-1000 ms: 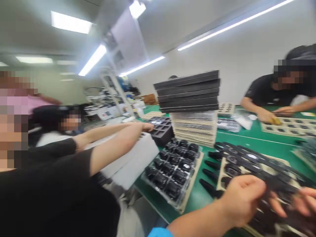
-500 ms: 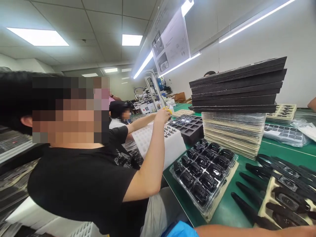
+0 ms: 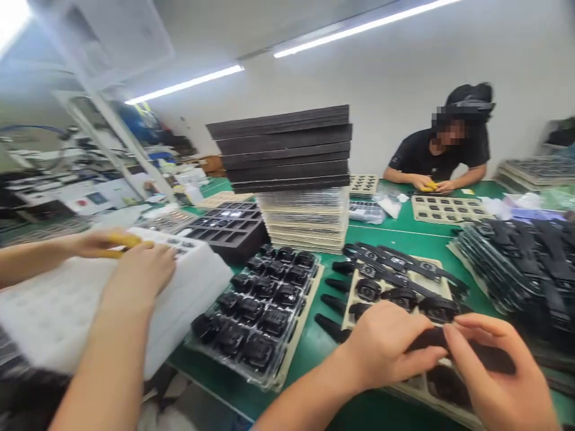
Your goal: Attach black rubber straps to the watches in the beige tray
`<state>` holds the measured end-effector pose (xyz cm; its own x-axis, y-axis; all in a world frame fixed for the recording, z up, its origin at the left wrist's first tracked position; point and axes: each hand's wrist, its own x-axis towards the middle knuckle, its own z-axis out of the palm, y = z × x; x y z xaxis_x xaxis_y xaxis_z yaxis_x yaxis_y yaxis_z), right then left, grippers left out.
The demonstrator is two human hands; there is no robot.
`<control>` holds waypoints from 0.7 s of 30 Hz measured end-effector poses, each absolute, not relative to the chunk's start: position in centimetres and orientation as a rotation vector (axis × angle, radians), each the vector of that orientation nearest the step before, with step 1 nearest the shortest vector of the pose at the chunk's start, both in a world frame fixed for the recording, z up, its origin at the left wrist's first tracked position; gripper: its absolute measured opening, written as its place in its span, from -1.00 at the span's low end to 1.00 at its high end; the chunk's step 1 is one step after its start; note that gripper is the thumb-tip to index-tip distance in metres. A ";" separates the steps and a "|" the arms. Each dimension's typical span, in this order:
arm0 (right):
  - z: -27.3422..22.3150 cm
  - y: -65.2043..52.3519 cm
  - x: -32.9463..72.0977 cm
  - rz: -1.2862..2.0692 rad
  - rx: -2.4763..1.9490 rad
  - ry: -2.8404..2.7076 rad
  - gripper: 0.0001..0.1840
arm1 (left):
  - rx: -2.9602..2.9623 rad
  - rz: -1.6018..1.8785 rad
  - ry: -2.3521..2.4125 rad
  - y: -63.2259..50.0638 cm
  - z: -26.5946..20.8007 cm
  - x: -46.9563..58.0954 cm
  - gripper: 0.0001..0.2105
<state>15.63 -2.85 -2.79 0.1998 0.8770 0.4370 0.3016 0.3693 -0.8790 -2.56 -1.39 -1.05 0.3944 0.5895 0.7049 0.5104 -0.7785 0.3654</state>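
Observation:
My left hand (image 3: 390, 344) and my right hand (image 3: 503, 365) meet at the lower right, both pinching a black watch strap (image 3: 426, 339) stretched between them. Whether a watch body hangs on it is hidden by my fingers. Below and behind them lies a cream tray (image 3: 429, 263) of black smartwatches, some with straps laid out flat, others with straps curled. Left of my hands, a clear plastic tray (image 3: 287, 344) is filled with black watches whose straps are looped. Several loose strap ends (image 3: 332, 328) stick out over the green table between the two trays.
A tall stack of cream and clear trays (image 3: 305, 224) carries black foam sheets (image 3: 287, 146). At left, a co-worker's hands (image 3: 139, 263) work over white foam (image 3: 193, 299). Another person (image 3: 449, 140) sits across the green table (image 3: 377, 239). More straps (image 3: 530, 257) lie piled at right.
My view has swung right and down from the neighbouring co-worker to the trays. Both my hands now show with the strap; before, only a forearm and a bit of hand showed.

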 end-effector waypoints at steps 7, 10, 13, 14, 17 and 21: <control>-1.0 -3.1 14.1 0.531 -1.262 -1.293 -0.83 | 2.602 1.465 1.032 -1.6 -1.1 -3.0 -0.81; -1.0 -2.9 14.5 0.534 -1.259 -1.273 -0.85 | 2.570 1.466 1.018 -1.7 -1.0 -3.1 -0.84; -1.4 -2.6 14.6 0.526 -1.208 -1.282 -0.87 | 2.502 1.432 0.999 -1.9 -0.9 -3.3 -0.85; -1.5 -2.5 14.5 0.536 -1.184 -1.299 -0.87 | 2.462 1.413 0.996 -2.0 -0.9 -3.2 -0.84; -1.8 -2.3 14.5 0.692 -1.129 -1.361 -0.87 | 2.352 1.344 0.952 -2.2 -0.5 -3.0 -0.77; -1.8 -2.2 15.4 1.132 -0.942 -1.325 -0.67 | 2.021 1.350 0.886 -1.6 0.0 -2.4 -0.76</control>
<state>15.43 -2.21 -1.79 -0.0823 0.9689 0.2335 -0.0791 0.2272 -0.9706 -2.43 -1.61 -0.02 0.2792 0.7698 0.5739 0.2205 -0.6331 0.7420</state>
